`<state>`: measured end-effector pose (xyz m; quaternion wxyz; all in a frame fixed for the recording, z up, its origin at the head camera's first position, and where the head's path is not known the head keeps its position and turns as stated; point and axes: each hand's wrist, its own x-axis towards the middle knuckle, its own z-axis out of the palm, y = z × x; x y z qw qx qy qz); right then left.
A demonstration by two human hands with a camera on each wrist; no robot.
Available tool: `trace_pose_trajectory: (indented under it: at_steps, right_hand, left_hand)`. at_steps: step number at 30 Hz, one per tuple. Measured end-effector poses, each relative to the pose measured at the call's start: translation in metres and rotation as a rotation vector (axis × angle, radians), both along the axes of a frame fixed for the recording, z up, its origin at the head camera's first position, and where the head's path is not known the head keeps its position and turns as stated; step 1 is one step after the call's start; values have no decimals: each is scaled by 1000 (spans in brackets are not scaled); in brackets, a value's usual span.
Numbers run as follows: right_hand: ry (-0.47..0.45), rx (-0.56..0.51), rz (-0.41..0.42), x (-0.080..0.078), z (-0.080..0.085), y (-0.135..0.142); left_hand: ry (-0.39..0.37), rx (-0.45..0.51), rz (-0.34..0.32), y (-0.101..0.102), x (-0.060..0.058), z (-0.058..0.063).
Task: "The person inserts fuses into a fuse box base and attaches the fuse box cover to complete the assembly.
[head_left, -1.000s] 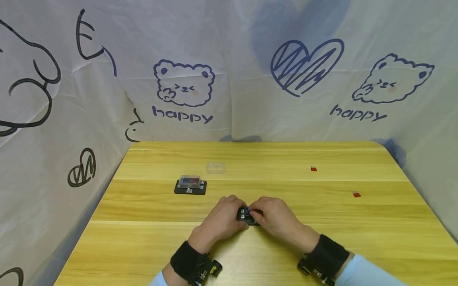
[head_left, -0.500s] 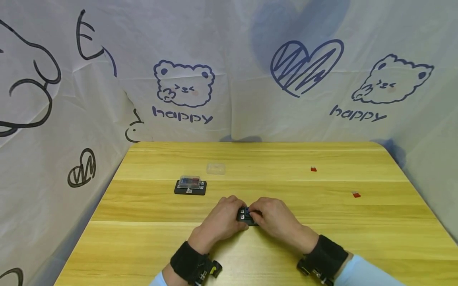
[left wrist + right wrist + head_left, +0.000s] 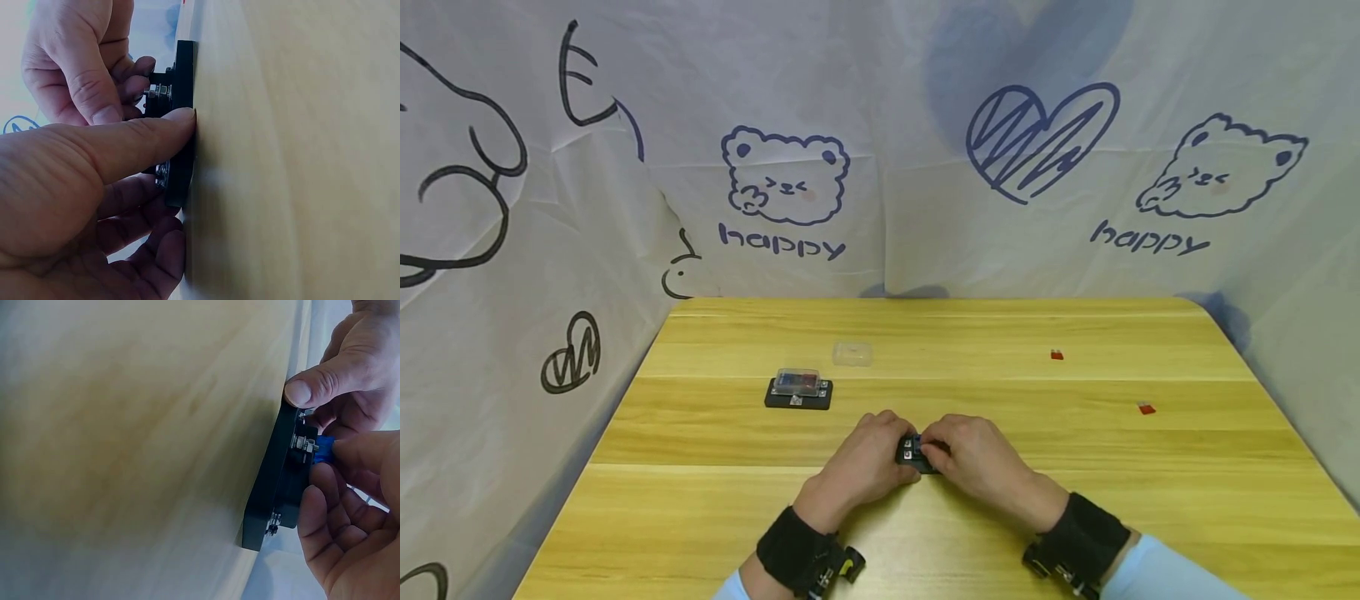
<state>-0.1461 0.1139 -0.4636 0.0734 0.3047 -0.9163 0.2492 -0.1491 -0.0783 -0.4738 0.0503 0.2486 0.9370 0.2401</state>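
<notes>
A black fuse block [image 3: 913,457] with metal screw terminals lies flat on the table between both hands. My left hand [image 3: 867,457] grips its left end, thumb along the near edge and fingers at the far side. In the right wrist view, a blue blade fuse [image 3: 324,450] stands at the top of the block, and my right hand [image 3: 981,457] pinches it between thumb and fingers. How deep the fuse sits is hidden by the fingers. The left wrist view shows the block's side [image 3: 182,159] under the left thumb.
A second fuse block [image 3: 799,393] under a clear cover, with blue and red fuses inside, lies back left. Behind it is a loose clear cover [image 3: 853,354]. Two red blade fuses, one farther back [image 3: 1057,355] and one nearer [image 3: 1146,408], lie at the right.
</notes>
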Motion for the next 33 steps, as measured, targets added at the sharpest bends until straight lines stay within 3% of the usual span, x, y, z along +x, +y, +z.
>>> trace_pose_trajectory:
  at_steps: [33]
  right_hand:
    - [6,41,28,-1,3,-1]
  left_hand:
    - [11,9,-2,0,0,0]
